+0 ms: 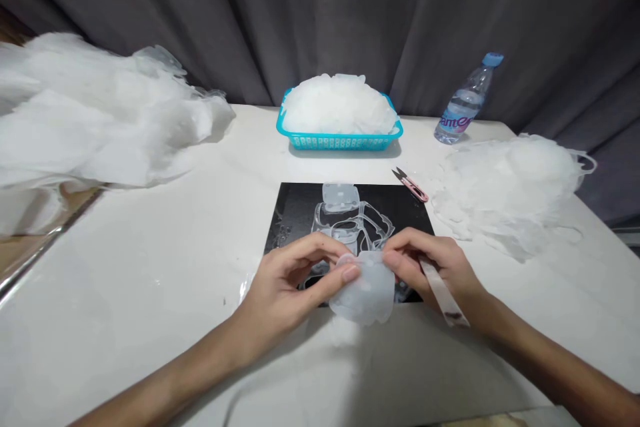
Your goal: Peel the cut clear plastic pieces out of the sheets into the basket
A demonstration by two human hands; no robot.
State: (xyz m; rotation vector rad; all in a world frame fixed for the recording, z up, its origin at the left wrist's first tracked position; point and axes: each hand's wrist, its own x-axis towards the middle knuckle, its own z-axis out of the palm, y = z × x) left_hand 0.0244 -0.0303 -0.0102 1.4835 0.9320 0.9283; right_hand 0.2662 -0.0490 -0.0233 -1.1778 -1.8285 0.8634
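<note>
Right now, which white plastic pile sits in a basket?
The middle pile, heaped in the turquoise plastic basket; the left pile and right pile have no basket around them.

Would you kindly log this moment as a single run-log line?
left hand: pinching translucent piece; right hand: holding same piece; black mat: below hands; blue basket: heaped, beyond mat; pink snips: near mat

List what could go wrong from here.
The thin, translucent white plastic piece pinched between the left hand and right hand might tear if pulled unevenly. The pink-handled metal snips, their dark pointed blades bare, lie by the black rectangular mat's far right corner and could prick a reaching hand. White translucent pieces heaped above the turquoise plastic basket might spill if bumped.
</note>
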